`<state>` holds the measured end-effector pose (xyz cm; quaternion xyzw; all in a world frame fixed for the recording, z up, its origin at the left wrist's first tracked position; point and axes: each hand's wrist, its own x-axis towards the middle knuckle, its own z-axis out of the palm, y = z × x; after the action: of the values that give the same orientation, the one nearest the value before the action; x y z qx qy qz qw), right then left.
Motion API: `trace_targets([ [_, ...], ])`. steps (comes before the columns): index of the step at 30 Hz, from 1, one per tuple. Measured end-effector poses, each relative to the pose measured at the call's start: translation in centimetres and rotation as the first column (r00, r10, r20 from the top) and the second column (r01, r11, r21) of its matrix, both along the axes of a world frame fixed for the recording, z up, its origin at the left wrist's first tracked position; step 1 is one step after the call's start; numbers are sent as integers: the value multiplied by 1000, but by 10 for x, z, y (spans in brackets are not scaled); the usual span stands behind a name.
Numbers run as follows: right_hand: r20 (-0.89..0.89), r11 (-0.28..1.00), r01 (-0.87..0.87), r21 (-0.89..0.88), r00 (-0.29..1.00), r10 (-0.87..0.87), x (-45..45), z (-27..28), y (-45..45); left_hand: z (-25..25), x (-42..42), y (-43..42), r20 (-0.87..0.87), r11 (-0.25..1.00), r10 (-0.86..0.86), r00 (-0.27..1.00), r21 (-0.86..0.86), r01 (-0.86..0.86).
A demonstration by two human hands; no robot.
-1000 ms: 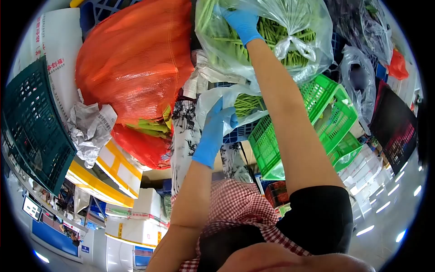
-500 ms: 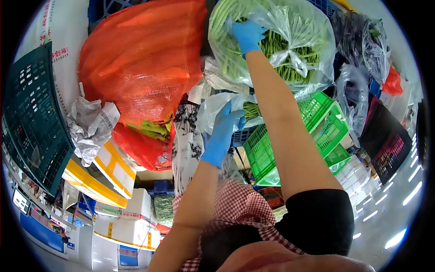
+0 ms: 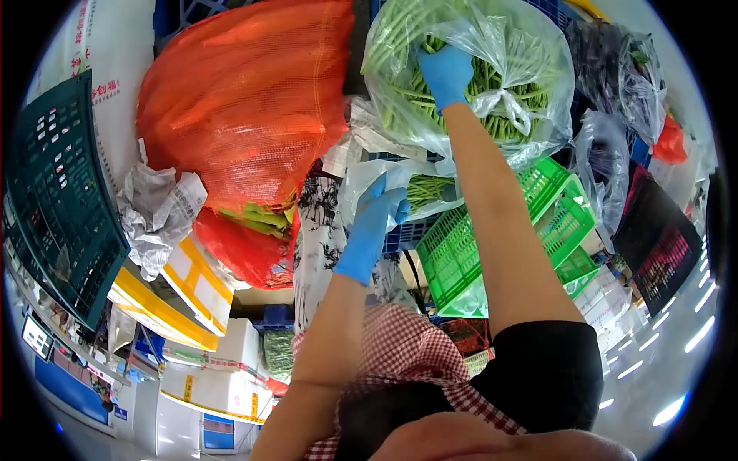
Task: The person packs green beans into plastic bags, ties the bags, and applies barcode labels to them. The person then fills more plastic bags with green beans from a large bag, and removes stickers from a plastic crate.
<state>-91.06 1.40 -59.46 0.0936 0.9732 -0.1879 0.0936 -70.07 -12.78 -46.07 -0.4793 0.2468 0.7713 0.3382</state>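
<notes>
My right hand [image 3: 447, 75], in a blue glove, reaches into a large clear plastic bag [image 3: 550, 115] full of long green beans [image 3: 530, 96]. Its fingers are bent down onto a bunch of beans, their tips partly hidden. Lower down, my left hand [image 3: 375, 227], also gloved in blue, grips the rim of a smaller clear bag [image 3: 361, 178]. Some green beans [image 3: 425, 192] lie inside this smaller bag, to the right of the left hand.
A big orange mesh sack [image 3: 242, 100] with leafy greens [image 3: 257, 219] stands on the left. Green plastic crates [image 3: 453, 261] sit below the large bag. Dark bagged produce [image 3: 615, 69] is at the right. A dark green crate [image 3: 61, 200] and foam boxes [image 3: 196, 288] line the left side.
My right hand has shifted right and slightly down within the large bag, its fingers now more bent over the beans. The left hand has stayed by the small bag, where more beans now show.
</notes>
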Motion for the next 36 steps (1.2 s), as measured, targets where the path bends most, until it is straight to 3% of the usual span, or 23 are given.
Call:
trace_targets([
  [1,-191,989,-24,148,980,53,7,-40,8,2,1,1,1,1000,11,1000,-11,-11],
  [3,-245,955,5,297,967,72,12,-45,6,5,1,4,0,999,14,1000,-32,-14],
  [5,11,954,36,298,999,-41,3,-42,1,0,11,5,-15,999,32,999,-16,-32],
  [6,-52,968,75,238,997,-64,7,-32,5,-2,14,7,-29,999,43,999,-3,-43],
  [9,62,986,-18,166,998,8,3,-17,37,-6,21,6,13,997,65,998,34,-65],
  [10,57,982,48,182,997,-59,4,-6,44,-6,25,4,51,999,43,998,22,-44],
  [12,49,972,148,-183,989,-141,6,-4,77,-7,29,3,120,1000,-6,993,14,5],
  [13,81,894,203,-400,979,-186,7,-8,94,-6,31,1,99,999,-42,994,-5,43],
  [15,256,651,407,-641,913,-318,20,24,96,-2,34,-3,60,992,-113,992,-47,116],
  [19,533,95,615,-783,741,-408,61,76,97,-2,30,1,13,990,113,994,82,-113],
  [20,485,25,550,-835,757,-438,75,78,97,-7,33,2,-26,980,141,990,144,-136],
  [23,265,77,381,-921,761,-592,127,83,81,8,25,10,-96,988,102,990,129,-89],
  [24,234,130,366,-921,790,-566,144,97,71,13,23,11,-93,980,106,990,181,-87],
  [25,165,177,369,-912,729,-664,165,91,58,15,24,13,-104,980,100,989,183,-80],
  [26,68,288,337,-896,747,-662,182,90,47,17,25,15,-117,980,95,989,184,-73],
  [28,39,452,341,-824,830,-556,225,77,34,16,27,17,-148,979,101,984,192,-72],
  [30,-113,696,146,-703,944,-311,265,57,22,11,28,15,-182,976,125,975,199,-88],
  [31,-63,734,17,-679,995,-81,275,53,24,9,29,15,-190,992,91,977,107,-72],
  [33,57,719,-253,-648,925,376,292,48,37,5,31,16,-195,997,22,980,-70,-36],
  [34,310,755,-160,-636,843,440,303,32,47,6,30,18,-194,996,-9,981,-91,-9],
  [36,726,840,-15,-542,496,477,325,-8,71,12,26,23,-191,991,-64,980,-130,39],
])
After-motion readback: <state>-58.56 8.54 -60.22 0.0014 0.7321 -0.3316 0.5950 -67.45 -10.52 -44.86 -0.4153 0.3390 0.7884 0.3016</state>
